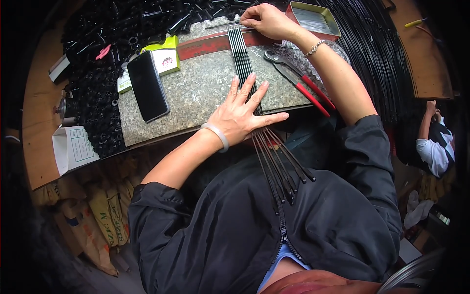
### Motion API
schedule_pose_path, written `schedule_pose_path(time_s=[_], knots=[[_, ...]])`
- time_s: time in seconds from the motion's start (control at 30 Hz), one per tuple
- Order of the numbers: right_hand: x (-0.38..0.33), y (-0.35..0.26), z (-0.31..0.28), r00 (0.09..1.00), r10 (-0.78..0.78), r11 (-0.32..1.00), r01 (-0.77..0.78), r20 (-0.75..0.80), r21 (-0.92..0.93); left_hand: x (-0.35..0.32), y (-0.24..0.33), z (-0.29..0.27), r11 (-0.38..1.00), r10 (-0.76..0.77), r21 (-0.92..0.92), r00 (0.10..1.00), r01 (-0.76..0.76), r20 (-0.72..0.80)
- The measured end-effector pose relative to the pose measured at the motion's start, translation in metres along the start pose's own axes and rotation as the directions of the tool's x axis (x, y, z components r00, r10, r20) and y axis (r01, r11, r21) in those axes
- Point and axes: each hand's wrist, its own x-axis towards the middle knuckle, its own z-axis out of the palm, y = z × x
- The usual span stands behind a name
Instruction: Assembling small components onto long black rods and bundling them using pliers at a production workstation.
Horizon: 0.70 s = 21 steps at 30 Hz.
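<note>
My left hand [242, 111] lies flat, fingers spread, on a row of thin black rods [241, 54] laid side by side across a grey speckled slab [196, 93]. The rods' near ends [286, 176] fan out past the slab's edge over my dark jacket. My right hand [264, 20] is at the rods' far ends, fingers pinched together on a thin metal pin [223, 24] lying crosswise there. A red strip [205, 45] runs under the rods near that end.
A black phone [147, 85] and a yellow-green box [164, 55] lie on the slab's left. Red-handled pliers [298, 81] rest to the right. A heap of small black parts [103, 54] lies to the left, a tin of pins [313, 19] at the far right, another person [435, 142] beyond.
</note>
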Motion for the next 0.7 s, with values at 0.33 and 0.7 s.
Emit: schedule_pose_path(time_s=[0.33, 0.7], knots=[[0.003, -0.011, -0.007, 0.994, -0.029, 0.999, 0.026, 0.103, 0.030, 0.001, -0.001, -0.001, 1.000, 0.000, -0.002, 1.000, 0.000, 0.014], [0.001, 0.021, -0.035, 0.934, -0.099, 0.993, 0.112, -0.344, 0.020, 0.002, -0.001, -0.001, 1.000, 0.008, -0.024, 1.000, -0.008, 0.001]])
